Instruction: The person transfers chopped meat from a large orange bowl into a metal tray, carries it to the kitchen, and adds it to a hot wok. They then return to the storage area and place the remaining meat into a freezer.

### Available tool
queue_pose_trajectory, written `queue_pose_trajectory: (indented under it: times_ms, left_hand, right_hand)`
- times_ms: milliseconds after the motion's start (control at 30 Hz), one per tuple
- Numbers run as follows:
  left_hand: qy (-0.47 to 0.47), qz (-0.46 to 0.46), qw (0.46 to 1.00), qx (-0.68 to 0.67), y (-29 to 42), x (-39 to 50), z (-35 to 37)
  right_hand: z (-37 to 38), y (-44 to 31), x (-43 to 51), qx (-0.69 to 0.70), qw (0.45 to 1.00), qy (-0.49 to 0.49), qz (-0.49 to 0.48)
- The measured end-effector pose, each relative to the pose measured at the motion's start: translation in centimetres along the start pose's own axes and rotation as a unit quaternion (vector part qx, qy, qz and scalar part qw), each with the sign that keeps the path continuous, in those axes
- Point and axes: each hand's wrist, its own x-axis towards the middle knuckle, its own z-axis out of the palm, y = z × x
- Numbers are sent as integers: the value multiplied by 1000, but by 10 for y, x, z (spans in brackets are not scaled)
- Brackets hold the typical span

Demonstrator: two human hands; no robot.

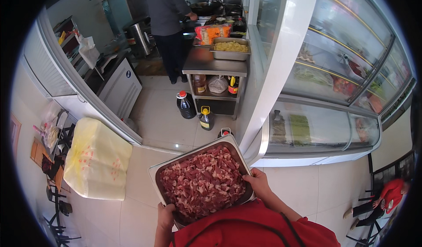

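A deep rectangular stainless steel pan [194, 146] full of sliced raw meat [204, 181] is held against the front of my red top. My left hand [166, 215] grips its near left rim, thumb over the edge. On the right side, my right hand [258, 181] clasps the rim with the thumb inside, close to the meat. The pan sits tilted in the view, and its underside is hidden. Beyond its far edge lies the kitchen doorway, with the top of a bottle [225, 133] partly covered by the pan.
A large yellowish plastic bag [99, 161] stands left of the doorway. Inside are bottles [186, 105] on the floor, a steel table [214, 65] with a food pan [229, 50], and a person [166, 22] at the stove. Display refrigerators [323, 131] line the right; another person [389, 197] sits far right.
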Motion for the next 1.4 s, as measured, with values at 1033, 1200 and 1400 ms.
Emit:
queue_pose_trajectory:
  times_ms: [1033, 1200, 1400]
  left_hand:
    - [91, -55, 991, -84, -10, -33, -35]
    - [102, -93, 984, -113, -12, -30, -36]
    - [93, -83, 987, -106, -20, -28, -42]
  right_hand:
    - [56, -11, 2, -34, 997, -75, 4]
    - [55, -1, -1, 15, 996, -83, 5]
    - [59, 0, -1, 24, 997, -77, 8]
